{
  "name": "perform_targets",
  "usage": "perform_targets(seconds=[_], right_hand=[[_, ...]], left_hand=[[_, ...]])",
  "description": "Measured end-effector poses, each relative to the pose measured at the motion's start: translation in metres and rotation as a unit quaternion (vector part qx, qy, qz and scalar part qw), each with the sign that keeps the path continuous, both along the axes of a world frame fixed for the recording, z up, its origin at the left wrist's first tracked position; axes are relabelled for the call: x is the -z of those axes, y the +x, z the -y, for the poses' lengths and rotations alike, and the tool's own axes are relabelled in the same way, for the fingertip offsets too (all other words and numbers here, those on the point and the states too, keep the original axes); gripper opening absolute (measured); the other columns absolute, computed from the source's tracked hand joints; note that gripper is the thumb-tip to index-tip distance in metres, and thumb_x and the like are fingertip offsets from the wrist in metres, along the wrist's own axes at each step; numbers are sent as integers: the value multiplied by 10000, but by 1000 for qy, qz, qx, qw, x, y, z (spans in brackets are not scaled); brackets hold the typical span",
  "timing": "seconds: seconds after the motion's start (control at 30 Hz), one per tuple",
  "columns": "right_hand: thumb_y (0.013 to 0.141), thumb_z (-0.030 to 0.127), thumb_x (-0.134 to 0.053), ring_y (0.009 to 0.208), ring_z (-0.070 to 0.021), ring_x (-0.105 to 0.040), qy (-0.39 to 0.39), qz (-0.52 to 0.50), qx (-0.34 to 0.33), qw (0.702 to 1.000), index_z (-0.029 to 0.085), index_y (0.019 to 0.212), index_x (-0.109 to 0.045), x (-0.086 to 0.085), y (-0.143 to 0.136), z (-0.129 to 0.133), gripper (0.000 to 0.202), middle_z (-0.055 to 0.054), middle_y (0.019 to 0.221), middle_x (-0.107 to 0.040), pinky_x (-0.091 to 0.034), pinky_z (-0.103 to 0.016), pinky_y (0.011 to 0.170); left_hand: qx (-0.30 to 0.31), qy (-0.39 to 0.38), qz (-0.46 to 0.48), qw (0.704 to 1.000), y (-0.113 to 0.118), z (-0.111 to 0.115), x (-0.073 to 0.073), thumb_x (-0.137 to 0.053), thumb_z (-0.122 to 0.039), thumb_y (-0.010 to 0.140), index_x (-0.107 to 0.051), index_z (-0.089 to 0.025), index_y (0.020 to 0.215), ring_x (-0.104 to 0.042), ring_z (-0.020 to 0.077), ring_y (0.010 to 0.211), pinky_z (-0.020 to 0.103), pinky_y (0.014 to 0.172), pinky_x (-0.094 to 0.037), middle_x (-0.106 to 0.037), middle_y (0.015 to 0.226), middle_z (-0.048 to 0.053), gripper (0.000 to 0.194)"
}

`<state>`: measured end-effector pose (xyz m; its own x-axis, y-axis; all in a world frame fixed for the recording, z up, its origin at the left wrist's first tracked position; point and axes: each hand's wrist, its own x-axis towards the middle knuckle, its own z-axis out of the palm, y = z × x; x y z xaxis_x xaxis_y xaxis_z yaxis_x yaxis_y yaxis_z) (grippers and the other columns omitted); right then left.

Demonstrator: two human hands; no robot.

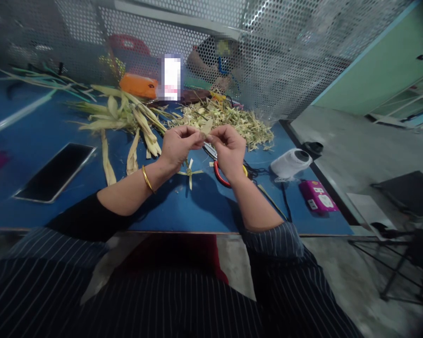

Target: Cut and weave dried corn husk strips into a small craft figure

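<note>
Between the fingertips of my left hand [181, 144] and my right hand [229, 148] is a small pale piece of dried corn husk [207, 127]. Both hands pinch it from either side, above the blue table. Below them lies a little star-shaped piece made of husk strips [189, 172]. Scissors with red and yellow handles [221, 174] lie partly hidden under my right hand. Long husk leaves [120, 112] are spread beyond my left hand. A heap of shredded husk bits [225, 116] sits just past my fingers.
A cone of white thread [291, 163] and a magenta packet [317, 196] are at the right edge of the table [183, 213]. A dark phone [56, 172] lies left. An orange pouch [138, 85] and a lit screen [171, 77] stand before the perforated metal screen [275, 56]; a person sits behind it.
</note>
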<state>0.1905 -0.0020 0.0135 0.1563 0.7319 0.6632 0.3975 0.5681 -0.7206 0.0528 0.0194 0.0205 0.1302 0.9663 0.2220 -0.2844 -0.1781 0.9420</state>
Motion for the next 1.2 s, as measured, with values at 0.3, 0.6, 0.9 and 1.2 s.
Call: perform_targets(seconds=[0.3, 0.6, 0.9, 1.2], right_hand=[[829, 267, -679, 625, -91, -555, -30, -68, -33, 997, 226, 800, -520, 9, 1, -8, 167, 52, 696, -550, -481, -253, 618], [861, 243, -633, 659, -102, -561, 27, 24, 2, 999, 237, 846, -527, 4, 3, -3, 107, 48, 738, -559, -499, -270, 661], [871, 183, -570, 775, -128, -590, 59, 113, 17, 992, 228, 812, -603, 1, 7, -1, 81, 26, 798, -638, -488, -298, 763], [848, 232, -631, 689, -115, -545, -6, 49, 10, 999, 218, 744, -561, -1, 5, -1, 126, 32, 713, -599, -462, -276, 689]], left_hand=[[-5, 19, -10, 1000, 2, -2, 4, -807, -240, 679, -652, -145, 679, -647, 104, 593, 223, 619, -548, -665, 629, -1, 182], [14, -18, -13, 1000, -1, 0, -1, -758, -175, 704, -667, -134, 678, -636, 107, 566, 231, 593, -548, -666, 620, 11, 103], [49, -103, 22, 993, -4, 2, -10, -726, -138, 713, -648, -118, 734, -648, 102, 590, 247, 651, -560, -654, 620, 2, 83], [20, 9, -9, 1000, 0, 0, 0, -752, -208, 710, -652, -154, 704, -682, 132, 653, 270, 696, -567, -690, 673, 12, 114]])
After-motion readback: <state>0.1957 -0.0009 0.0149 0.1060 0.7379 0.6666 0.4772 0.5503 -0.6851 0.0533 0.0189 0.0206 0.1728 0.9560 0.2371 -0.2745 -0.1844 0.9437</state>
